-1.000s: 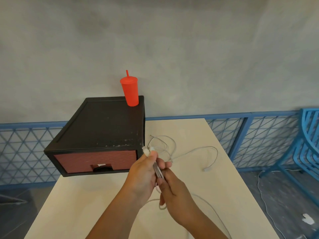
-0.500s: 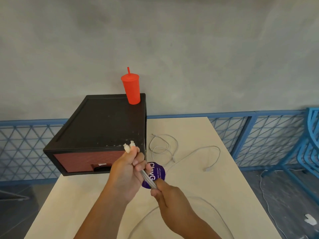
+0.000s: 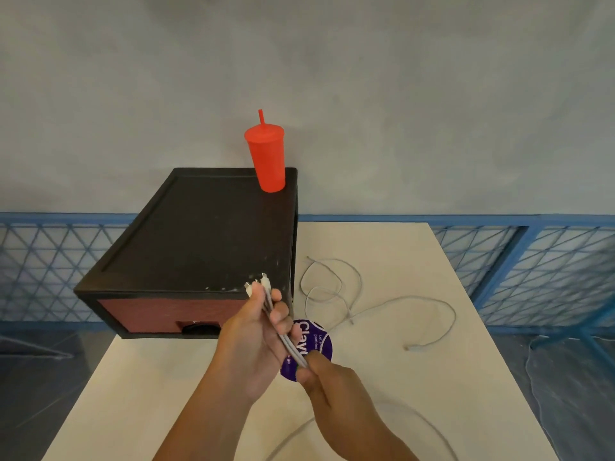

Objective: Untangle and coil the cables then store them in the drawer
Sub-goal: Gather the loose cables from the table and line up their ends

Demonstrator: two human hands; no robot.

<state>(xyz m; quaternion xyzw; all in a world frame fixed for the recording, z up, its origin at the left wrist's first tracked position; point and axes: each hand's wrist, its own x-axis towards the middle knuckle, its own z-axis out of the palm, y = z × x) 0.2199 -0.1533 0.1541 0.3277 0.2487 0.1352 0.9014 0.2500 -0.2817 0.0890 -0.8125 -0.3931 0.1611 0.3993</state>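
Two bare hands hold a bunch of white cables (image 3: 286, 337) above a cream desk (image 3: 382, 241). The left hand (image 3: 253, 341) grips them near their plugs; the right hand (image 3: 329, 380) pinches them lower down. Beyond the left hand, a black drawer unit (image 3: 199, 241) is closed. More loose cable (image 3: 336, 287) lies past the right hand.

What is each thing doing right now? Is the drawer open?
Drawer: closed.
Held cables: bunched, pulled straight between both hands.
Left hand: gripping the cables near the plugs.
Right hand: pinching the cables lower down.
Loose cable: lying uncoiled on the table.
Red cup: upright, lid on.
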